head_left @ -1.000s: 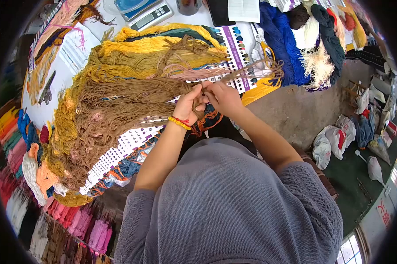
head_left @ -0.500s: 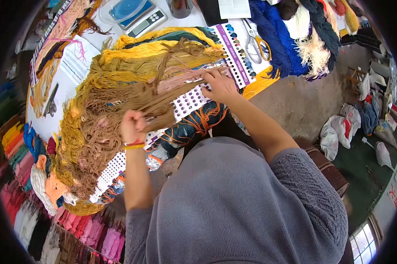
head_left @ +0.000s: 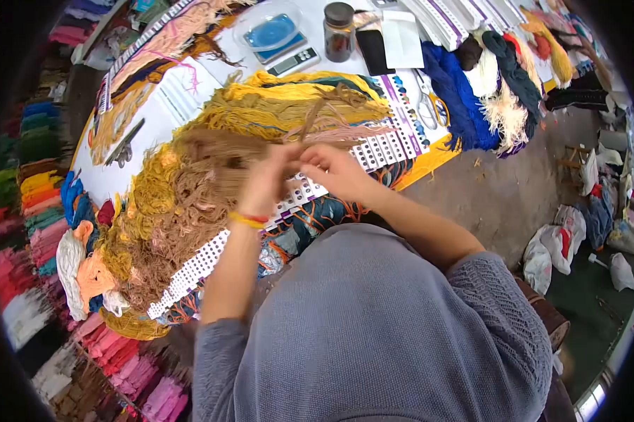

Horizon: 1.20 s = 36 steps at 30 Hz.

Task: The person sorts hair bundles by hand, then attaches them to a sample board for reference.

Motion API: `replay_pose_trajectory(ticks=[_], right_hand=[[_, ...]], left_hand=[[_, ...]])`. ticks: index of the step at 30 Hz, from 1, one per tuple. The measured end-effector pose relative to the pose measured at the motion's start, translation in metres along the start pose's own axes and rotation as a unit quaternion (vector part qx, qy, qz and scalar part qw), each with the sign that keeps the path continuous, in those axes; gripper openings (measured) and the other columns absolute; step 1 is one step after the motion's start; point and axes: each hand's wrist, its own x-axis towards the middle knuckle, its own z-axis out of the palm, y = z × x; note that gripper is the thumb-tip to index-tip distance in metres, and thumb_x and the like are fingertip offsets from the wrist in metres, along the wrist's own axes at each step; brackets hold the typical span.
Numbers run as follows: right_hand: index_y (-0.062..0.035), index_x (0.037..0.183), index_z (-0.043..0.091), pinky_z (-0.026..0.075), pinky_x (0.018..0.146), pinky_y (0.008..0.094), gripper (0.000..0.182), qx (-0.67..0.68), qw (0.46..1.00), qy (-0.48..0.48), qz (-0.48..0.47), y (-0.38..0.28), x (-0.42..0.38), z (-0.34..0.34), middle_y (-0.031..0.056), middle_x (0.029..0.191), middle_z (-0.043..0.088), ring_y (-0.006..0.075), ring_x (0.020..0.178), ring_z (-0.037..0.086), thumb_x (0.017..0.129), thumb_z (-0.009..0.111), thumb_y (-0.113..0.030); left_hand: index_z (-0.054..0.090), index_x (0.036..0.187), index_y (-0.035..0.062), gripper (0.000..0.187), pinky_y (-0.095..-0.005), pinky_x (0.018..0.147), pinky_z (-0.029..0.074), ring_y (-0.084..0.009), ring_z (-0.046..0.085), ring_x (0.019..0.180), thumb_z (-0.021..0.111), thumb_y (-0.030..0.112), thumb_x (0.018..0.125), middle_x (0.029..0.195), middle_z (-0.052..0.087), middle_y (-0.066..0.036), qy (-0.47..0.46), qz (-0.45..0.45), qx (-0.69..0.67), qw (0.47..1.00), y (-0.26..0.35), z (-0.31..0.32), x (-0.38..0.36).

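My left hand point(head_left: 262, 184), with a red and yellow band at the wrist, is closed on a bunch of brown thread point(head_left: 222, 158). It is somewhat smeared by motion. Close against it, my right hand point(head_left: 337, 172) has its thumb and fingers curled in a pinch at the brown strands. Both hands are over a white card with punched holes point(head_left: 382, 150), which runs along the table's near edge. Beneath and beyond them lie loose mustard-yellow hanks point(head_left: 247, 116) and a tangled brown heap point(head_left: 166, 232).
Beyond the hanks are a digital scale point(head_left: 294, 62) with a plastic tub, a dark jar point(head_left: 339, 35), a black phone point(head_left: 374, 53) and scissors point(head_left: 429, 105). Blue hanks point(head_left: 454, 88) lie to the right. Dark thread-cutting snips point(head_left: 125, 144) rest at left. Coloured yarn point(head_left: 131, 352) hangs below left.
My left hand has moved up and right, with the brown thread, to meet my right hand. My right hand has left the card's far part and come toward it. The view has shifted.
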Motion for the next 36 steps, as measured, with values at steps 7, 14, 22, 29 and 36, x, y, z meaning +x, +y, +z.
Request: replay_pose_trajectory(ticks=[7,14,22,29,36], right_hand=[[0.0002,0.085,0.054,0.043,0.056,0.0199,0.009,0.167,0.986,-0.001,0.008,-0.065,-0.020,0.016,0.0016,0.077,0.055,0.0052,0.065,0.052,0.084,0.051,-0.008],[-0.0013,0.086,0.054,0.039,0.050,0.0178,0.006,0.088,0.996,-0.005,-0.020,-0.092,-0.047,0.023,-0.0013,0.073,0.051,0.0032,0.058,0.047,0.083,0.052,-0.007],[-0.0022,0.088,0.051,0.039,0.048,0.0166,0.008,0.268,0.963,-0.023,0.038,-0.123,-0.068,-0.016,0.0060,0.075,0.059,0.0076,0.053,0.051,0.084,0.048,-0.008],[-0.0030,0.088,0.052,0.040,0.050,0.0178,0.009,0.306,0.951,-0.010,0.042,-0.125,-0.082,-0.060,0.0029,0.070,0.055,0.0077,0.055,0.051,0.084,0.052,-0.011],[-0.0048,0.085,0.052,0.040,0.049,0.0176,0.010,0.266,0.963,-0.022,0.036,-0.120,-0.092,-0.100,0.0019,0.069,0.056,0.0071,0.054,0.052,0.084,0.051,-0.014]], left_hand=[[0.048,0.113,-0.0030,0.045,-0.0256,0.073,0.045,-0.0128,0.054,0.089,0.038,0.035,0.091,0.103,0.056,-0.009,-0.068,0.082,-0.197,0.975,0.017,0.021,-0.046],[0.045,0.116,-0.0060,0.048,-0.0282,0.079,0.043,-0.0157,0.054,0.093,0.033,0.035,0.092,0.107,0.055,-0.009,-0.109,0.148,-0.127,0.975,0.018,0.041,-0.077],[0.049,0.109,-0.0059,0.046,-0.0310,0.078,0.045,-0.0181,0.054,0.094,0.035,0.034,0.091,0.108,0.054,-0.012,-0.128,0.144,-0.260,0.946,0.041,0.063,-0.095],[0.053,0.104,-0.0021,0.026,-0.0285,0.074,0.047,-0.0162,0.058,0.085,0.050,0.016,0.086,0.096,0.059,-0.010,-0.061,0.203,-0.150,0.966,0.046,0.114,-0.085],[0.054,0.103,-0.0030,0.025,-0.0209,0.064,0.044,-0.0094,0.055,0.067,0.057,0.008,0.081,0.078,0.059,-0.003,-0.013,0.234,-0.117,0.965,0.043,0.161,-0.069]])
